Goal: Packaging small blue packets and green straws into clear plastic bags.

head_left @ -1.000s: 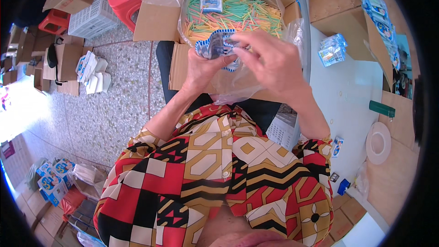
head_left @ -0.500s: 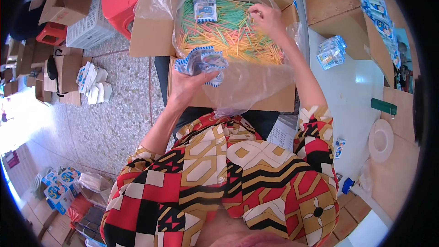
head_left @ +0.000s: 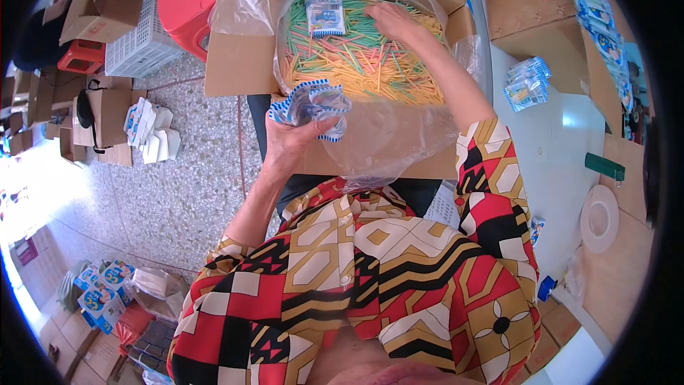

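Observation:
My left hand (head_left: 296, 141) holds a small clear packet with a blue and white checked edge (head_left: 311, 105), opened up, just in front of a cardboard box (head_left: 239, 64). The box is lined with a clear plastic bag (head_left: 399, 132) and filled with many thin green, yellow and orange sticks (head_left: 356, 57). My right hand (head_left: 394, 20) reaches into the box and rests on the sticks at the far side, fingers down among them. Another flat packet (head_left: 325, 14) lies on top of the sticks.
A red plastic stool (head_left: 191, 1) and a white crate (head_left: 141, 36) stand beyond the box on the left. More cardboard boxes (head_left: 524, 3) and a stack of packets (head_left: 526, 84) sit on a white table at the right. White tape roll (head_left: 600, 218) lies nearby.
My right hand left the packet and moved out into the box onto the sticks. The left hand keeps the packet, held lower and nearer the box's front edge.

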`<state>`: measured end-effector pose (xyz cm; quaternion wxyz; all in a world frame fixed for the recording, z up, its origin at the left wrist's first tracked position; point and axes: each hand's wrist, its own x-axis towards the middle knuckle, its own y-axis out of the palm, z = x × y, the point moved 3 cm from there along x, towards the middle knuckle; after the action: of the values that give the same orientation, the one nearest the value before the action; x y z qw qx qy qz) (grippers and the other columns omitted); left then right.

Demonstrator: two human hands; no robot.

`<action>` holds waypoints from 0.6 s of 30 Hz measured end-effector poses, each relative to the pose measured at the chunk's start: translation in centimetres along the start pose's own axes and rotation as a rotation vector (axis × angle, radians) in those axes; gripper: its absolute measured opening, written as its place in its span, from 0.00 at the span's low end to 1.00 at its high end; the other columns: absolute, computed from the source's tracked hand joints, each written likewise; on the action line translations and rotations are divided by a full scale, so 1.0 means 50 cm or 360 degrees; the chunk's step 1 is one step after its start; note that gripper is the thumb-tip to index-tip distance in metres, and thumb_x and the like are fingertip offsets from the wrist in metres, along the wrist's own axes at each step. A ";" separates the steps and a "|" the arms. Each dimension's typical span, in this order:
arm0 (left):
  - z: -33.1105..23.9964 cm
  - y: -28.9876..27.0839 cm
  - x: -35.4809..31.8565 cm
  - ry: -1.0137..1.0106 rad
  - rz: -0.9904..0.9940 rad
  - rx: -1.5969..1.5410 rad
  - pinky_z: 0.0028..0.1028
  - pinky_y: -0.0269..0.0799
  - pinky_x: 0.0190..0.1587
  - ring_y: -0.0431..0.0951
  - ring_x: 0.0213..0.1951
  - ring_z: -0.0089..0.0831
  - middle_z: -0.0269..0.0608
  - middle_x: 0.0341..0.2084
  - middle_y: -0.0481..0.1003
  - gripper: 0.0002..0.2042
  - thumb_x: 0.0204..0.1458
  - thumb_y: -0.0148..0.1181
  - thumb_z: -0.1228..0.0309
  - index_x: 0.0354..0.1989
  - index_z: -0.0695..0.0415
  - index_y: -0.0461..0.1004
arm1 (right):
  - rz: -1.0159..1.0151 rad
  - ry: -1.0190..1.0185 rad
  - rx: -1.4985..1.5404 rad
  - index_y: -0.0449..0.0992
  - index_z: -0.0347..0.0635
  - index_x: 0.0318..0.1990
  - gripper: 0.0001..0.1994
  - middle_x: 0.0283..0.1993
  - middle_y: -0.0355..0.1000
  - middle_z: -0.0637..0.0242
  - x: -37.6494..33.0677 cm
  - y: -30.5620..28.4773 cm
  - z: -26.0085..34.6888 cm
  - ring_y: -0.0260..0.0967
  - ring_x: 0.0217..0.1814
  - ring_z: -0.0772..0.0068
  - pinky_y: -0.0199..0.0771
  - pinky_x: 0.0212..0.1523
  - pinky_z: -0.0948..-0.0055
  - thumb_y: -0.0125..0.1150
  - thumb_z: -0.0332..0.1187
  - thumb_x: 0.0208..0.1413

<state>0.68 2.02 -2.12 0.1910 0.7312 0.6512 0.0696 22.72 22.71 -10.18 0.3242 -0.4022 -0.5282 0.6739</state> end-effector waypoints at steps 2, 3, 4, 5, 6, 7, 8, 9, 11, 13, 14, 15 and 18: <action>-0.006 0.001 -0.001 -0.0025 -0.0006 0.0017 0.24 0.72 0.41 0.75 0.37 0.22 0.38 0.35 0.76 0.19 0.40 0.64 0.80 0.44 0.64 0.72 | -0.0019 -0.0041 0.0004 0.70 0.37 0.39 0.13 0.42 0.70 0.51 0.000 0.001 0.003 0.66 0.48 0.51 0.67 0.46 0.57 0.49 0.22 0.43; -0.007 0.001 -0.001 -0.0047 -0.0005 0.0034 0.24 0.72 0.41 0.75 0.37 0.22 0.38 0.35 0.76 0.19 0.40 0.64 0.80 0.44 0.64 0.72 | -0.0041 -0.0077 0.0006 0.70 0.35 0.37 0.11 0.38 0.70 0.49 -0.001 0.000 0.005 0.68 0.45 0.49 0.69 0.43 0.55 0.46 0.20 0.44; -0.005 0.001 -0.001 -0.0050 -0.0008 0.0031 0.24 0.72 0.41 0.75 0.37 0.22 0.38 0.35 0.76 0.19 0.40 0.64 0.80 0.44 0.64 0.72 | -0.0036 -0.0079 0.0007 0.70 0.35 0.37 0.11 0.38 0.70 0.49 -0.001 -0.001 0.004 0.68 0.45 0.49 0.69 0.43 0.55 0.46 0.20 0.44; -0.003 0.000 -0.002 -0.0050 -0.0017 0.0017 0.24 0.72 0.41 0.75 0.37 0.22 0.38 0.35 0.76 0.18 0.40 0.64 0.80 0.44 0.64 0.72 | 0.0030 -0.0017 0.0042 0.69 0.36 0.37 0.10 0.39 0.70 0.51 0.000 -0.001 0.003 0.66 0.47 0.50 0.68 0.44 0.57 0.50 0.23 0.44; -0.002 -0.002 -0.003 -0.0051 -0.0026 0.0003 0.24 0.72 0.41 0.75 0.37 0.22 0.38 0.35 0.76 0.18 0.40 0.64 0.80 0.44 0.64 0.72 | 0.0095 0.0045 0.0078 0.68 0.37 0.37 0.10 0.40 0.70 0.53 0.000 -0.001 0.004 0.65 0.48 0.52 0.66 0.46 0.58 0.54 0.26 0.44; -0.001 -0.004 -0.004 -0.0050 -0.0032 0.0006 0.24 0.72 0.41 0.75 0.37 0.22 0.38 0.35 0.76 0.18 0.40 0.64 0.80 0.44 0.64 0.72 | 0.0095 0.0038 0.0081 0.68 0.37 0.37 0.10 0.40 0.70 0.53 0.002 -0.001 0.006 0.65 0.48 0.52 0.66 0.46 0.58 0.54 0.26 0.44; -0.001 -0.003 -0.002 -0.0036 -0.0015 0.0032 0.24 0.72 0.41 0.75 0.37 0.22 0.38 0.35 0.76 0.18 0.40 0.64 0.80 0.43 0.64 0.72 | 0.0134 0.0012 0.0101 0.68 0.37 0.37 0.11 0.40 0.69 0.53 0.004 -0.001 0.000 0.65 0.47 0.51 0.66 0.45 0.57 0.53 0.26 0.44; -0.001 -0.001 -0.001 -0.0022 0.0003 0.0059 0.24 0.72 0.42 0.75 0.36 0.22 0.38 0.35 0.76 0.18 0.40 0.64 0.80 0.43 0.64 0.73 | 0.0172 -0.0012 0.0122 0.68 0.37 0.37 0.11 0.40 0.69 0.52 0.006 0.000 -0.005 0.65 0.47 0.50 0.65 0.44 0.57 0.53 0.26 0.44; -0.002 0.002 0.000 -0.0033 0.0009 0.0037 0.24 0.72 0.42 0.75 0.37 0.22 0.38 0.35 0.76 0.18 0.40 0.64 0.80 0.43 0.64 0.72 | 0.0165 -0.0040 0.0126 0.68 0.36 0.36 0.10 0.38 0.69 0.51 0.008 -0.003 -0.005 0.65 0.45 0.50 0.65 0.43 0.57 0.52 0.25 0.43; -0.003 0.004 -0.001 -0.0044 0.0016 0.0021 0.24 0.72 0.42 0.75 0.37 0.23 0.38 0.35 0.76 0.18 0.40 0.64 0.80 0.43 0.65 0.72 | 0.0156 -0.0067 0.0135 0.68 0.36 0.35 0.10 0.37 0.69 0.50 0.012 -0.011 0.003 0.65 0.44 0.49 0.66 0.41 0.57 0.51 0.24 0.42; -0.003 0.004 -0.001 -0.0052 0.0021 0.0000 0.25 0.72 0.42 0.75 0.37 0.23 0.38 0.35 0.76 0.19 0.40 0.64 0.80 0.44 0.65 0.72 | 0.0231 -0.0130 -0.0005 0.68 0.35 0.33 0.09 0.35 0.69 0.49 0.018 -0.020 0.014 0.66 0.42 0.48 0.66 0.39 0.57 0.50 0.23 0.42; -0.003 0.005 -0.002 -0.0060 0.0027 -0.0021 0.25 0.72 0.42 0.75 0.38 0.23 0.39 0.36 0.76 0.19 0.40 0.64 0.80 0.44 0.65 0.72 | 0.0307 -0.0191 -0.0145 0.68 0.34 0.32 0.07 0.34 0.69 0.49 0.022 -0.024 0.025 0.66 0.40 0.48 0.66 0.37 0.57 0.50 0.22 0.41; -0.007 0.010 -0.003 -0.0050 0.0031 -0.0005 0.25 0.71 0.42 0.74 0.39 0.24 0.39 0.36 0.75 0.19 0.40 0.64 0.80 0.44 0.65 0.71 | 0.0175 -0.0313 -0.0237 0.68 0.32 0.28 0.05 0.32 0.69 0.49 0.024 -0.025 0.046 0.68 0.38 0.47 0.68 0.35 0.57 0.49 0.21 0.40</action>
<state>1.00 1.89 -1.61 0.2018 0.7383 0.6407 0.0610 20.12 22.99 -8.93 0.2026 -0.3854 -0.5833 0.6857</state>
